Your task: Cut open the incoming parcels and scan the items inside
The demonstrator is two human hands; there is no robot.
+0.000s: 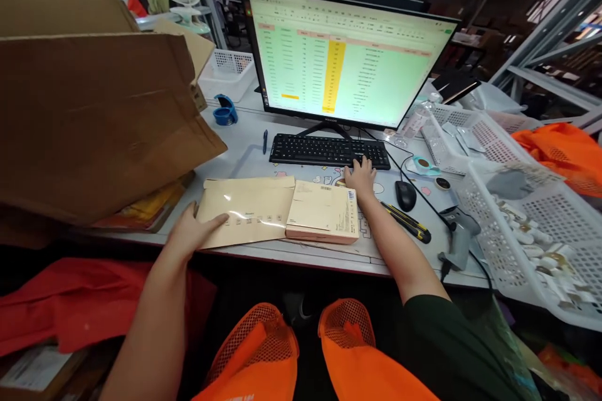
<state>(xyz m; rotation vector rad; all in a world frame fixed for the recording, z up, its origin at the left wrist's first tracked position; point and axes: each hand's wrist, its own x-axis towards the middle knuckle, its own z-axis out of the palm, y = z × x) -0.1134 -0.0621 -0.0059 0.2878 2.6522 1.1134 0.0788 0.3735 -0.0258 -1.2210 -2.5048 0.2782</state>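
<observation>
My left hand (pixel 190 233) grips the near-left corner of a glossy tan envelope (pixel 247 208) that lies flat on the desk, thumb on top. Right of the envelope, touching it, sits a flat beige box (pixel 323 211) with a barcode label. My right hand (pixel 360 175) rests with its fingers spread on the right end of a black keyboard (pixel 324 150). Behind the keyboard a monitor (pixel 345 59) shows a green spreadsheet with a yellow column.
A large open cardboard box (pixel 89 106) overhangs the desk at left. A black mouse (pixel 405 195), a yellow-black utility knife (pixel 407 222) and a grey barcode scanner (pixel 458 232) lie right of my arm. White mesh baskets (pixel 531 232) fill the right side. A blue tape dispenser (pixel 225 110) stands behind.
</observation>
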